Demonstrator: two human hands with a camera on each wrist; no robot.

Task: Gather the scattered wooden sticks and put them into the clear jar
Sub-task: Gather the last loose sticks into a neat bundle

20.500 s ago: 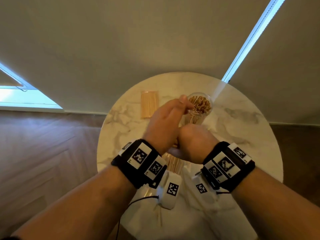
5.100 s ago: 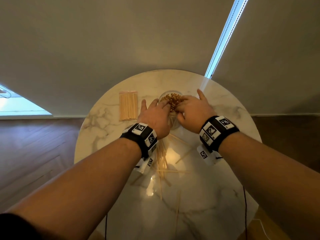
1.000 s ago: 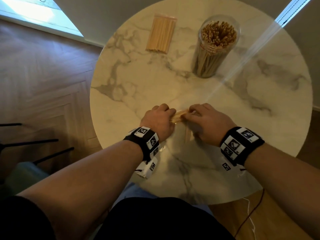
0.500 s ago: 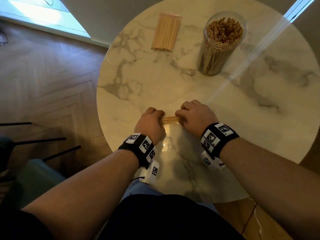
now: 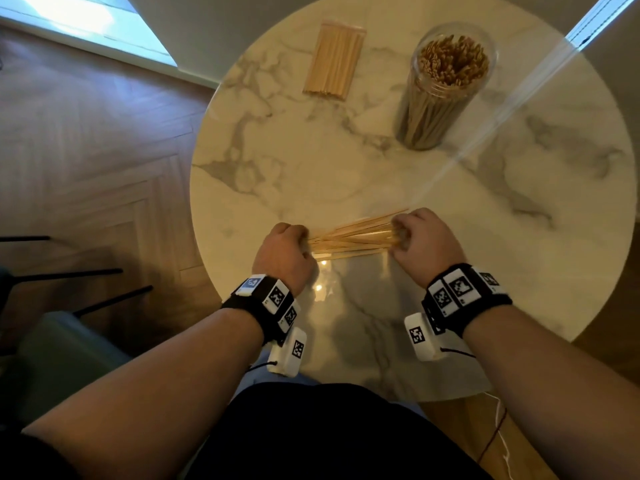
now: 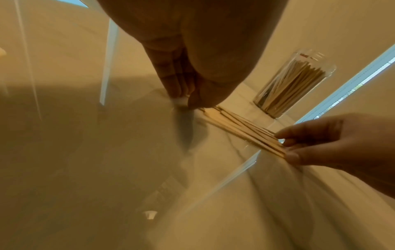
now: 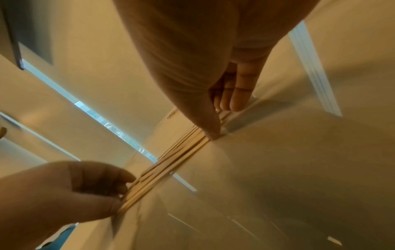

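Gripping perhaps ten sticks (image 5: 349, 237), two hands, one jar (image 5: 440, 88)

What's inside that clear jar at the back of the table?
The clear jar is packed with upright wooden sticks, their tips showing at its open mouth. Whatever lies at the bottom is hidden by them.

Round table (image 5: 519, 237): white marble with grey veins, polished glossy, mirrors the window light. Sticks (image 5: 349, 237) on it: pale bare wood, matt and smooth; the jar (image 5: 446, 81) is clear, shiny, glass or plastic I cannot tell. Floor (image 5: 86, 150): dark herringbone wood, low sheen.
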